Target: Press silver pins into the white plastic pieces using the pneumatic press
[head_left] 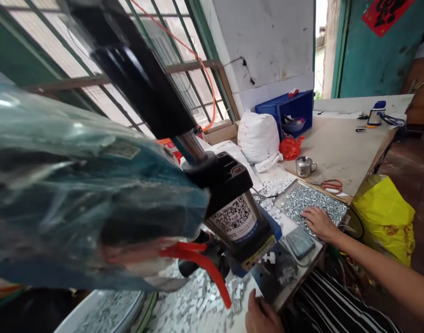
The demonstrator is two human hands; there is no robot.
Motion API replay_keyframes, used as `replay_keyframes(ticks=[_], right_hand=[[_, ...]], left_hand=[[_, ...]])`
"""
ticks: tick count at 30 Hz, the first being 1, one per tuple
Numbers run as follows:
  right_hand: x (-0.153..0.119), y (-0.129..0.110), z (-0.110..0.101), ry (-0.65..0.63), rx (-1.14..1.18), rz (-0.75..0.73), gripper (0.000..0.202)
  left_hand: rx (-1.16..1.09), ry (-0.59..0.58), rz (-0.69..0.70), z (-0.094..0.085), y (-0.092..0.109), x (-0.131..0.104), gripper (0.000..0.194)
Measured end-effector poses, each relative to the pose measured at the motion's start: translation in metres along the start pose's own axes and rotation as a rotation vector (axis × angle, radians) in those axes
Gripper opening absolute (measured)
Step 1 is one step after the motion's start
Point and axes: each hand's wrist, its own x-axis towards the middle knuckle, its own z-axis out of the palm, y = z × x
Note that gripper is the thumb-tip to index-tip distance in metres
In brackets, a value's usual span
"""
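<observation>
Barred window [163, 44], upper left of frame. Right hand [318, 222] on small metal fasteners [298, 199] in tray [285, 190], right of centre; I can't tell if any pinched. Left hand [262, 317], bottom centre, near white pieces [205, 289]; grip unclear to me.

You face shiny metal pins [293, 201], matt, plastic-looking white pieces [194, 296], a polished metal cup [304, 168] and a glossy cylinder [142, 85].

A: Where's the light coming from?
B: Daylight through the barred window [179, 39] and door gap [320, 51] — both washed pale.
A: Glare?
B: Yep, streaks on the plastic wrap [76, 185] and black cylinder [138, 88]. Wrap's smeary at left — QR label [234, 217] looks fairly sharp, though.
</observation>
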Motion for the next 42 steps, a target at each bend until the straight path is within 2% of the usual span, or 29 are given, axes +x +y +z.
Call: replay_keyframes(ticks=[5,15,23,27,35,42], right_hand=[[-0.001,0.003,-0.009,-0.011,-0.016,-0.018,0.034],[0.004,-0.001,-0.014,-0.150,-0.100,-0.163,0.036],[0.039,0.017,-0.015,-0.076,-0.077,-0.170,0.026],[0.044,0.022,-0.013,-0.028,-0.052,-0.131,0.026],[0.026,0.004,-0.031,-0.080,0.089,-0.285,0.018],[0.031,-0.015,-0.015,-0.082,0.124,-0.314,0.016]], left_hand=[[0.043,0.085,0.052,0.000,0.008,0.000,0.034],[0.174,0.062,0.075,-0.006,0.019,0.004,0.031],[0.259,0.067,0.117,-0.010,0.025,0.004,0.030],[0.256,0.077,0.135,-0.008,0.025,0.002,0.031],[0.250,0.060,0.127,-0.009,0.029,0.000,0.032],[0.236,0.073,0.152,-0.007,0.024,-0.004,0.034]])
